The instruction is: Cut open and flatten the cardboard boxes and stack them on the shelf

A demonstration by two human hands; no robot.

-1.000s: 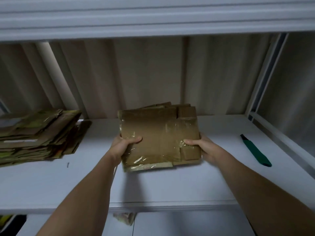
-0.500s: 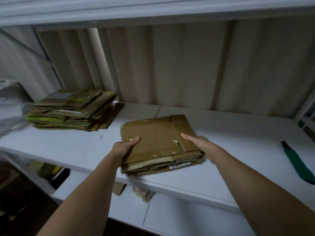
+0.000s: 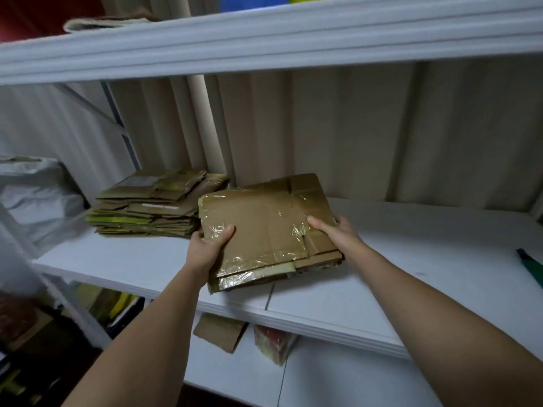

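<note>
Both hands hold a bundle of flattened boxes over the white shelf. The left hand has its grip closed on the bundle's left edge, thumb on top; the right hand grips the right edge likewise. The bundle's left end sits just beside a stack of flattened cardboard lying on the shelf. A green tool lies at far right

The green tool is cut off by the right edge. The fingers under the flat boxes are hidden.
</note>
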